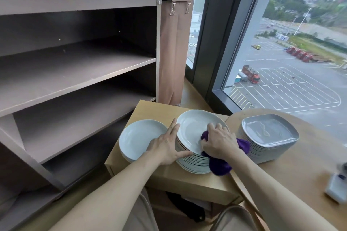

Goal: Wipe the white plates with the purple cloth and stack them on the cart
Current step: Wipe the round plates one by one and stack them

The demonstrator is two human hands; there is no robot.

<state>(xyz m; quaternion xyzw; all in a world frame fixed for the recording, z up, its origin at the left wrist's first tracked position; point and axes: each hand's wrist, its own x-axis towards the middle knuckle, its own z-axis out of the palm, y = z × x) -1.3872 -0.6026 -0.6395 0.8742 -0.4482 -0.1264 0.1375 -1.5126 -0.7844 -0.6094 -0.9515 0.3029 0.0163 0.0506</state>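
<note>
One wide-angle view, worn on the person's head, faces forward and steeply down along both forearms. It sits close over the small bench (169,178), so the left hand (167,146) and the right hand (219,142), its grip round the purple cloth (219,165), land just below frame centre. The cart (78,69) fills the left half at near range. The window (281,62) occupies the upper right, its frame slanting across the picture.

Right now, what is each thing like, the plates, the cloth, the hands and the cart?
left hand: flat against the round stack
right hand: grips the purple cloth
purple cloth: bunched, on the top plate
top plate: tilted, under the cloth
round stack: tall, upright
cart: shelves hold no plates
</note>
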